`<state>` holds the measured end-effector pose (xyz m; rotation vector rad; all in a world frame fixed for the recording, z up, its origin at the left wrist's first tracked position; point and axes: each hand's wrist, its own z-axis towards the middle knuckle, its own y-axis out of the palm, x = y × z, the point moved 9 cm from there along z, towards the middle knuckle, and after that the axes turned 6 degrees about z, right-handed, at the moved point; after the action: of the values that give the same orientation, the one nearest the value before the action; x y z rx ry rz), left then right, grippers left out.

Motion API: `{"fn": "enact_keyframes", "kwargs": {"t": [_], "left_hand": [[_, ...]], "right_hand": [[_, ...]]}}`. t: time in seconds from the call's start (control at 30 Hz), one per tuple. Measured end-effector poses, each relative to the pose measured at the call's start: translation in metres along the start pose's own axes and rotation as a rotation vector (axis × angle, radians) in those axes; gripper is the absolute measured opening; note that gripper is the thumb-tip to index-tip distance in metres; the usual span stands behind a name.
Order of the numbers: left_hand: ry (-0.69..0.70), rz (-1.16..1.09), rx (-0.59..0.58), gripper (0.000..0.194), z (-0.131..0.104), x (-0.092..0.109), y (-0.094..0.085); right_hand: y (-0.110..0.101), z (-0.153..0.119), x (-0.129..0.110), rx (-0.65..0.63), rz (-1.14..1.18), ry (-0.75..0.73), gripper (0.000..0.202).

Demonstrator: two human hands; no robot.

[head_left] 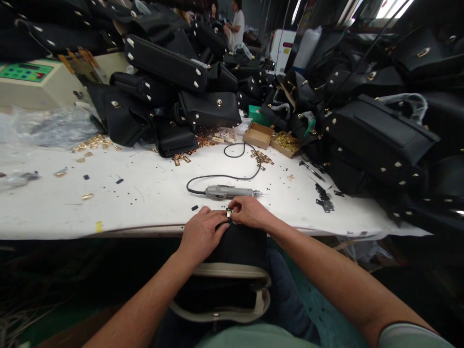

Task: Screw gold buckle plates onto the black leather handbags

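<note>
A black handbag (242,249) rests in my lap against the table edge, its beige-edged mouth gaping toward me. On the far edge of its flap sits a small gold clasp plate (229,212). My right hand (250,212) is closed in a pinch at the plate's right side. From the left, my left hand (203,233) grips the flap's edge, its fingertips reaching the plate. Just beyond both hands lies a grey electric screwdriver (228,192), its bit pointing right and its black cord looping back.
Black bags (210,108) are heaped along the back and at the right. Small cardboard boxes (258,135), one with gold parts, stand mid-table. Loose gold fittings (96,142) and black pieces (324,199) lie about. A beige machine (32,87) is at left; people (236,24) sit far back.
</note>
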<state>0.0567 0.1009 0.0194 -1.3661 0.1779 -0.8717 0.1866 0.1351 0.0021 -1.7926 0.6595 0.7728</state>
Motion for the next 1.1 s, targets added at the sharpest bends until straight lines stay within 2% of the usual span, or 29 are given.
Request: {"fn": "enact_keyframes", "kwargs": {"t": [0.17, 0.47, 0.6, 0.87, 1.1], "left_hand": [[0.032, 0.085, -0.078, 0.015, 0.005, 0.006, -0.002], [0.051, 0.112, -0.082, 0.015, 0.006, 0.008, -0.002], [0.062, 0.128, -0.093, 0.016, 0.003, 0.01, -0.003], [0.118, 0.277, -0.192, 0.017, 0.007, 0.021, -0.002], [0.077, 0.239, -0.163, 0.02, 0.005, 0.014, 0.0]], "right_hand": [[0.0, 0.0, -0.001, -0.004, -0.037, 0.0, 0.024], [0.002, 0.005, -0.002, -0.001, -0.119, 0.069, 0.024], [0.002, 0.007, -0.003, -0.046, -0.157, 0.09, 0.026], [0.001, 0.006, -0.004, -0.09, -0.123, 0.012, 0.026], [0.002, 0.008, -0.002, -0.059, -0.102, -0.009, 0.025]]}}
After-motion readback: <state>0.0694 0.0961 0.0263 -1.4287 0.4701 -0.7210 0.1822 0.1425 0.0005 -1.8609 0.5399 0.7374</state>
